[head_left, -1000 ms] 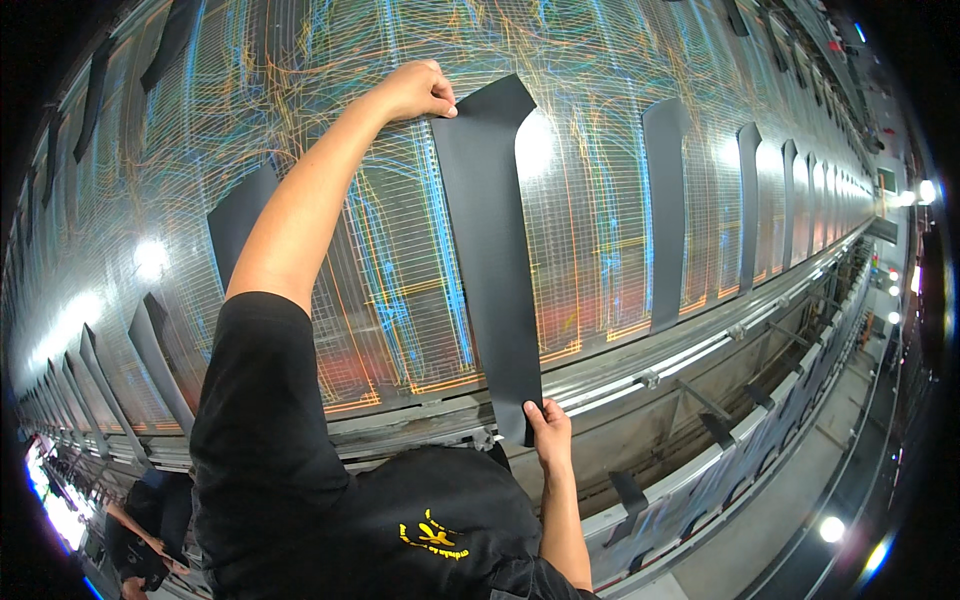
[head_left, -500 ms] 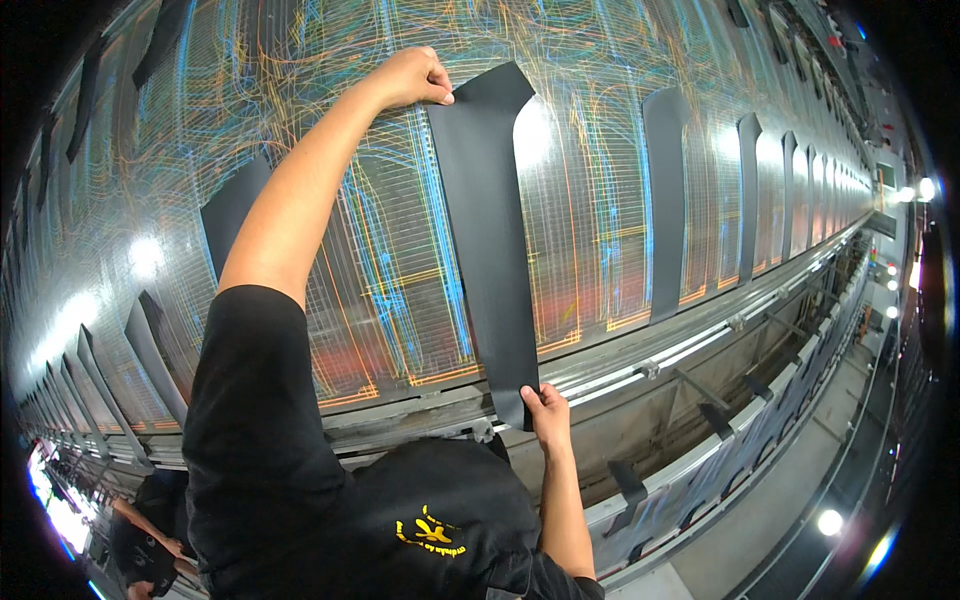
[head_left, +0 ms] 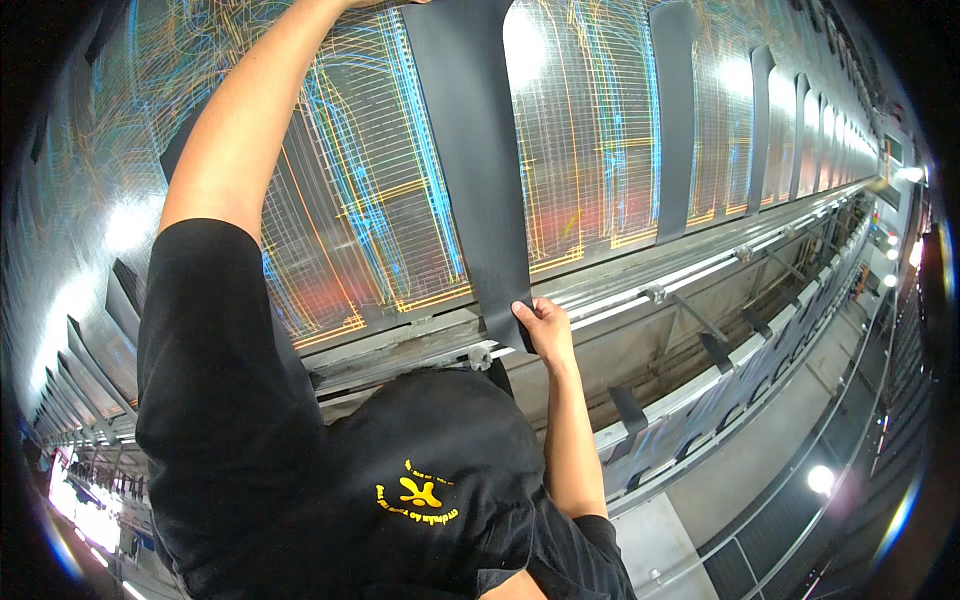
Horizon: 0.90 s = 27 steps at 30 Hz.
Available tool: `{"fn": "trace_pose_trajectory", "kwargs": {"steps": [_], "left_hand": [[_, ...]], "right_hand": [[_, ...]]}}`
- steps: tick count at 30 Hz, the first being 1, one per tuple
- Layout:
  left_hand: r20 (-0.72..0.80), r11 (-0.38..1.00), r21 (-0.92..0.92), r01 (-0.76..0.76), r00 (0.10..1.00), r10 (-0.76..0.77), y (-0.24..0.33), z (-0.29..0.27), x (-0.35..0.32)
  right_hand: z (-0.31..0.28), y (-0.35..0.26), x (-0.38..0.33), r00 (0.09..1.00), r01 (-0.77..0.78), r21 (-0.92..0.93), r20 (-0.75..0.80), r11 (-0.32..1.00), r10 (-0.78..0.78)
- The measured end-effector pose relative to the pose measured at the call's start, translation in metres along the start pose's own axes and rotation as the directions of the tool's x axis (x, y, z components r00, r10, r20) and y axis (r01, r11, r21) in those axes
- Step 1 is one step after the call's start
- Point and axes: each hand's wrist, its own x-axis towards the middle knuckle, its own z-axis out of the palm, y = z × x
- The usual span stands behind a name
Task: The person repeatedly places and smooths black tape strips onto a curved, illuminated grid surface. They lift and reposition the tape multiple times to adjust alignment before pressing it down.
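At the lower end of the long dark strip (head_left: 470, 170), the fingers (head_left: 527, 311) of your right hand (head_left: 545, 330) are curled closed around its edge, pinching it just above the metal rail (head_left: 640, 290). The strip runs up from that grip, nearly upright and leaning slightly left, lying flat against the tall panel of fine coloured threads (head_left: 380, 200). Its upper end passes out of the top of the view. Your left arm is stretched high along the panel, and the left hand (head_left: 385, 2) shows only as a sliver at the very top edge beside the strip, so you cannot tell whether those fingers are closed on it or loose.

Further right, more dark strips (head_left: 675, 110) of the same kind hang against the panel, spaced apart and shrinking toward the far end. Below the rail, a lower tier of grey framework (head_left: 720, 400) runs along the machine, with short dark flaps on it. Your black sleeve and shirt (head_left: 330, 470) with a yellow mark fill the lower left. A pale floor (head_left: 760, 440) lies beneath on the right.
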Motion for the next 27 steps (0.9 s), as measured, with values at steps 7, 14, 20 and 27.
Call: {"fn": "trace_pose_trajectory", "kwargs": {"steps": [7,14,20,27], "left_hand": [[-0.002,0.999,0.026,-0.035,0.999,0.035,-0.002,0.001,0.002],[0.018,0.998,0.046,-0.032,0.999,0.032,0.005,-0.002,0.0],[-0.035,0.995,0.1,-0.008,0.999,0.011,0.011,-0.001,-0.005],[-0.214,0.985,0.171,-0.03,0.975,0.067,-0.011,0.015,-0.01]], "right_hand": [[0.0,0.013,0.009,0.999,0.052,-0.096,-0.001,0.994,-0.052],[-0.001,0.014,0.011,0.999,0.032,-0.044,0.02,0.999,-0.031],[0.002,0.013,0.011,0.998,0.055,-0.053,-0.004,0.997,-0.055],[-0.001,0.007,0.013,0.997,0.074,-0.189,-0.002,0.979,-0.076]]}}
